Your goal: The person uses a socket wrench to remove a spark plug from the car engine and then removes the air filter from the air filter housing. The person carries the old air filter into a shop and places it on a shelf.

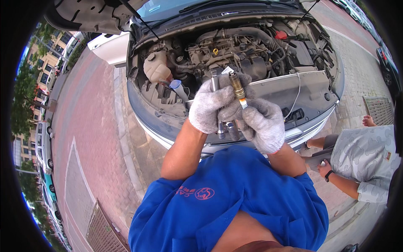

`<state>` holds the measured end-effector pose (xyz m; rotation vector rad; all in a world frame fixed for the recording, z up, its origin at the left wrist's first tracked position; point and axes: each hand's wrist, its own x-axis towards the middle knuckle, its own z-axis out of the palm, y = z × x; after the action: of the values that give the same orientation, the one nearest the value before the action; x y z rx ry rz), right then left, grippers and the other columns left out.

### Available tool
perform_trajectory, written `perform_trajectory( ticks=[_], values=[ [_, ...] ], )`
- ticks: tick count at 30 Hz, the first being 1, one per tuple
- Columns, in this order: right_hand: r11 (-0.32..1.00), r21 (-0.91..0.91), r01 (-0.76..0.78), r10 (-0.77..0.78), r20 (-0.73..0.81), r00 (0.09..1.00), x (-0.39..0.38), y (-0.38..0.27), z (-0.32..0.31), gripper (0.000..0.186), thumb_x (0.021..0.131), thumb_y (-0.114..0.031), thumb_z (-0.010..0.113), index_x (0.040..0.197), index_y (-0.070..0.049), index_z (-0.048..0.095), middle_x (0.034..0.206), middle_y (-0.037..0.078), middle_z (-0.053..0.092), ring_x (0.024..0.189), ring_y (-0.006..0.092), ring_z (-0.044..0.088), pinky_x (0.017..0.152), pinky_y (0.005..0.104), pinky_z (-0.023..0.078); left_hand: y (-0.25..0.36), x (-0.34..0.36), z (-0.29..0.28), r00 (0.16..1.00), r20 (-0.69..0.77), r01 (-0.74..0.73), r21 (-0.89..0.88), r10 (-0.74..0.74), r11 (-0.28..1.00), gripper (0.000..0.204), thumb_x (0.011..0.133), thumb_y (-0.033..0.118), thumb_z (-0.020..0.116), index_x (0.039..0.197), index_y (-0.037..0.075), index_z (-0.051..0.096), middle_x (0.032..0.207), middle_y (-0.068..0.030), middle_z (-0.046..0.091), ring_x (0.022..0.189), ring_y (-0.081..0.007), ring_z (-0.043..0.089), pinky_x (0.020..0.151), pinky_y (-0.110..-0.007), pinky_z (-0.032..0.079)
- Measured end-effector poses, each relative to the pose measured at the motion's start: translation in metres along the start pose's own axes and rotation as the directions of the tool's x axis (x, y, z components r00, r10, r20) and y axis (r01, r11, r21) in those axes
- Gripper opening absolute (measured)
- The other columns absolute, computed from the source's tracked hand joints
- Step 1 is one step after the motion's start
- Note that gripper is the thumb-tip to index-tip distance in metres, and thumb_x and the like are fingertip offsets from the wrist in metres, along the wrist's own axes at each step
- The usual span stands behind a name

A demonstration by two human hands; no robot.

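Note:
Both my hands wear grey-white knit gloves and meet in front of the open engine bay point(235, 54). My right hand point(264, 122) pinches a spark plug point(238, 90) by its white lower end, threaded end up; it looks brownish and worn. My left hand point(208, 107) is closed around a slim chrome bar that looks like a socket extension point(215, 80). The bar's upper end sticks out above the fist. Below my fingers show two metal ends, one of them a socket-like piece point(221, 130); how they join is hidden. My left fingertips lie close against the plug.
The raised hood point(92, 17) hangs at upper left. A cream coolant tank point(157, 67) and a blue-capped filler neck point(178, 88) sit left of the engine; a yellow dipstick handle point(215, 51) stands at its middle. Another person point(357, 159) in a grey patterned shirt is at right.

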<state>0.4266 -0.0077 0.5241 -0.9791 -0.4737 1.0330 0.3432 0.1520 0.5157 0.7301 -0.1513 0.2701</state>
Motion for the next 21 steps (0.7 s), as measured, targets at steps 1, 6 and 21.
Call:
perform_trajectory(
  ticks=[1, 6, 21],
  values=[
    [1.000, 0.011, -0.005, 0.005, -0.009, 1.000, -0.002, 0.000, 0.000, 0.026, 0.095, -0.019, 0.069, 0.102, 0.006, 0.065, 0.072, 0.008, 0.064, 0.052, 0.0084, 0.052, 0.044, 0.0210, 0.037, -0.001, 0.000, 0.001, 1.000, -0.007, -0.003, 0.011, 0.003, 1.000, 0.052, 0.091, 0.022, 0.072, 0.131, -0.006, 0.052, 0.109, -0.0204, 0.064, 0.048, -0.0037, 0.044, 0.041, -0.020, 0.033],
    [1.000, 0.018, -0.012, 0.012, -0.029, 1.000, -0.008, 0.000, -0.003, 0.024, 0.095, -0.016, 0.068, 0.103, 0.006, 0.065, 0.073, 0.008, 0.064, 0.052, 0.0083, 0.053, 0.044, 0.0213, 0.038, -0.005, -0.001, 0.011, 0.999, -0.040, 0.004, 0.030, -0.002, 1.000, 0.051, 0.089, 0.023, 0.073, 0.128, -0.005, 0.054, 0.106, -0.0200, 0.065, 0.048, -0.0044, 0.045, 0.042, -0.020, 0.036],
    [0.997, 0.044, 0.063, -0.064, 0.014, 0.998, -0.017, 0.003, -0.019, 0.017, 0.093, -0.013, 0.069, 0.095, 0.003, 0.064, 0.072, 0.007, 0.063, 0.053, 0.0089, 0.054, 0.044, 0.0217, 0.039, -0.018, -0.001, 0.026, 0.997, -0.083, -0.004, 0.082, 0.011, 0.997, 0.051, 0.089, 0.024, 0.073, 0.127, -0.005, 0.054, 0.107, -0.0187, 0.067, 0.050, -0.0040, 0.046, 0.043, -0.019, 0.037]
  ],
)
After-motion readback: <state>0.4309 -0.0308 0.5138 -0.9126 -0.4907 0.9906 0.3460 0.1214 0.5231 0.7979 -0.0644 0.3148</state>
